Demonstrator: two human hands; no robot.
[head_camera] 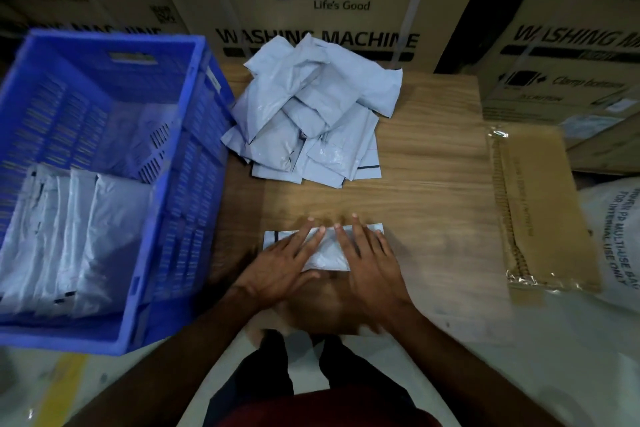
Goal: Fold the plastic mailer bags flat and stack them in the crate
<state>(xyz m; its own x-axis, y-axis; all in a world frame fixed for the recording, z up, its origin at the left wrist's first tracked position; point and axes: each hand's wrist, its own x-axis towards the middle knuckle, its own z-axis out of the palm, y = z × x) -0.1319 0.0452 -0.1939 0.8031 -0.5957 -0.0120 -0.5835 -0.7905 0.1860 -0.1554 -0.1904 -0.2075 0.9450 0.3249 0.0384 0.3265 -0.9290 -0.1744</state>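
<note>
Behind the worktop [433, 163] I see a wall of large LG washing machine cartons [311, 0], printed faces toward me. The worktop itself is wood-grain and carries everything below.

Blue plastic crate [194, 156]: slotted walls, standing at the worktop's left edge. Inside it, along the near side, lies a stack of folded mailer bags [69, 236], pale grey; image there is motion-blurred, so I cannot count them.

Loose pile of unfolded mailer bags [308, 114]: pale grey-blue, heaped at the far centre of the worktop, just beside the crate's right wall, overlapping one another at odd angles. One at the near right edge shows a dark strip.

Flattened cardboard piece in clear wrap [533, 211]: lies at the right edge of the worktop, well apart from the pile. Beyond it, lower right, a white printed sack [613, 239], partly cut off.

Mailer bag being folded [325, 253]: lies flat at the near centre of the worktop, a dark strip visible at its left end.

Left hand [280, 267]: grip released, fingers straight and spread, pressing flat on the bag's left half.

Right hand [367, 260]: grip released likewise, fingers straight, pressing the bag's right half. Fingertips of both hands nearly meet over the bag's far edge.
</note>
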